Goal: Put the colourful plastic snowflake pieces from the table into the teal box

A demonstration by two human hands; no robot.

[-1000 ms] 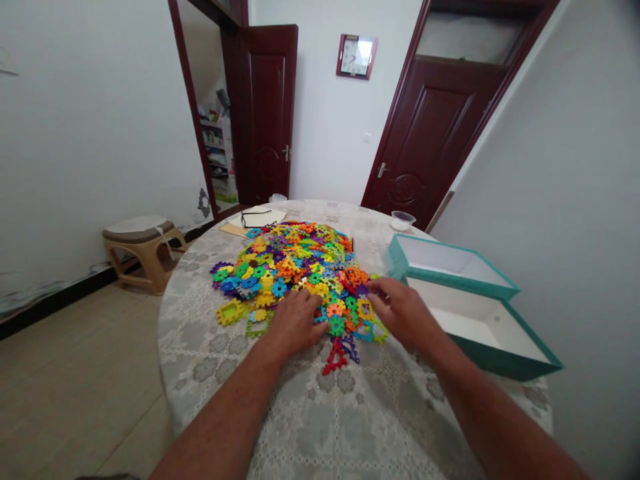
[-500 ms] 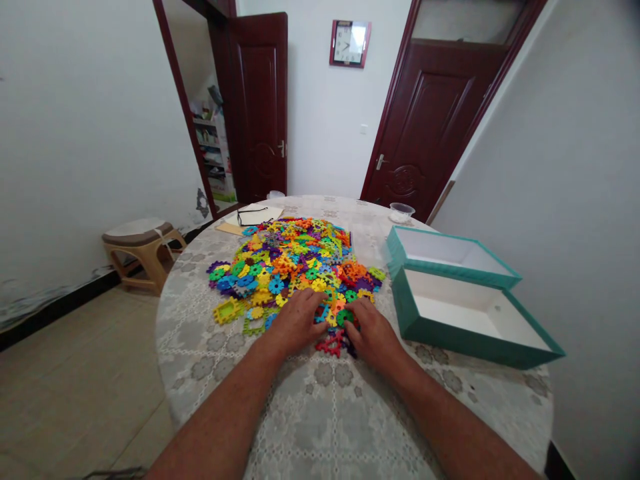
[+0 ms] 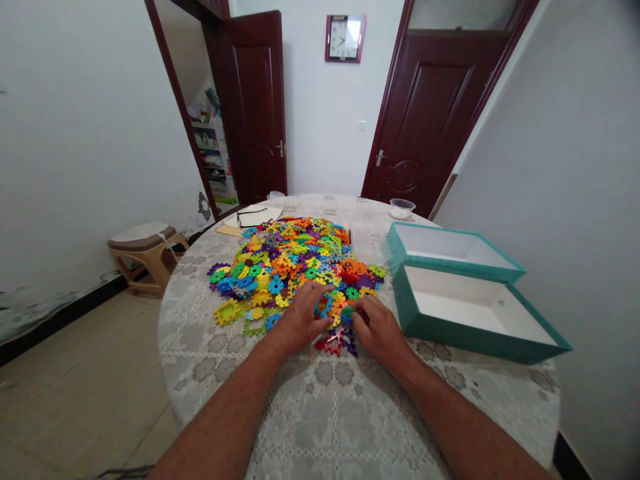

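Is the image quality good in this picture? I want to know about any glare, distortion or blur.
In the head view, the wide lens makes the right door's frame lean, glare whitens the wall clock's glass, the top right corner falls dark, and the colourful plastic pieces stay fairly sharp.

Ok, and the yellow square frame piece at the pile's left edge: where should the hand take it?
Pinch the outer left rim of the yellow square frame piece from above, coming in from the left. It lies flat on the tablecloth beside the pile, so that side looks free, and its open centre probably gives a finger room.
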